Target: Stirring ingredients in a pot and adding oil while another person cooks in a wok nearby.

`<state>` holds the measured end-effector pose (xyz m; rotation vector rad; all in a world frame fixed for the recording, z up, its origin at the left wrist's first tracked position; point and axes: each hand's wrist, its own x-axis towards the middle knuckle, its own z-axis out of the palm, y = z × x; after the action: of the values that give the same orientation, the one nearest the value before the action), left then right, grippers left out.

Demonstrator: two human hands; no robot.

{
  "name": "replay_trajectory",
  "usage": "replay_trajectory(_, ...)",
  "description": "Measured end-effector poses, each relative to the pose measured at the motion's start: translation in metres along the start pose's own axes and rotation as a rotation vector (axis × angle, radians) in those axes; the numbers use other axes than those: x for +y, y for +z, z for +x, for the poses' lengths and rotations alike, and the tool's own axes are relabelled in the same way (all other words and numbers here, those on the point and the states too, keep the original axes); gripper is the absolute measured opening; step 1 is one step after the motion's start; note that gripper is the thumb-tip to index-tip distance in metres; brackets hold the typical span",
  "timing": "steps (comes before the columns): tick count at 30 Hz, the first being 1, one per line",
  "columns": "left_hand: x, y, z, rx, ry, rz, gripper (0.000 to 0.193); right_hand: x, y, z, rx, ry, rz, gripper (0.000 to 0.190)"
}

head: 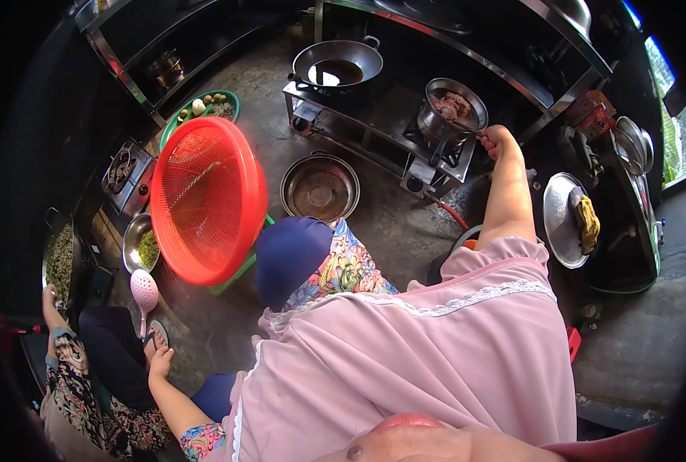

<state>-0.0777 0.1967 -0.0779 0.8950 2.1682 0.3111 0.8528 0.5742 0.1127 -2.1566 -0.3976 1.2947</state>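
At the right, my right hand is closed around the thin handle of a metal utensil. Its far end lies inside a steel saucepan, where pieces of pale pink meat are heaped. The saucepan sits on the right burner of a low two-burner gas stove, its dark handle pointing towards me. Low on the left, my left hand grips a pink slotted spoon, perforated bowl upward. Part of the spoon's handle is hidden by the fingers. Beyond the spoon stands a large red plastic colander.
A wok with dark liquid occupies the left burner. A wide metal pan is on the floor before my knee. Another person's hand is at a pan of chopped greens. A red gas hose runs from the stove.
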Motion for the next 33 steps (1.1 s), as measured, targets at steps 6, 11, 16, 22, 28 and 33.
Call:
replay_trajectory(6, -0.001, 0.000, 0.004, 0.017, 0.004, 0.029, 0.033, 0.019, -0.015, -0.012, -0.033, -0.056, 0.097, 0.024)
replay_trajectory(11, 0.001, 0.000, -0.001, 0.038, 0.020, 0.010, 0.033, 0.030, -0.006, -0.015, -0.001, -0.095, 0.133, 0.022)
replay_trajectory(16, 0.007, 0.000, -0.009, 0.026, -0.003, 0.014, 0.032, 0.038, 0.007, -0.026, 0.044, -0.190, 0.138, 0.019)
replay_trajectory(22, 0.020, 0.000, -0.011, -0.010, -0.009, -0.014, 0.031, 0.045, -0.006, -0.035, 0.044, -0.161, 0.214, 0.017)
replay_trajectory(28, 0.018, -0.003, -0.009, -0.012, -0.083, -0.013, 0.041, 0.055, -0.012, -0.044, 0.074, -0.212, 0.199, 0.014)
replay_trajectory(33, 0.028, -0.003, -0.010, -0.039, -0.065, -0.003, 0.041, 0.057, -0.010, -0.036, 0.252, -0.295, -0.065, 0.023)
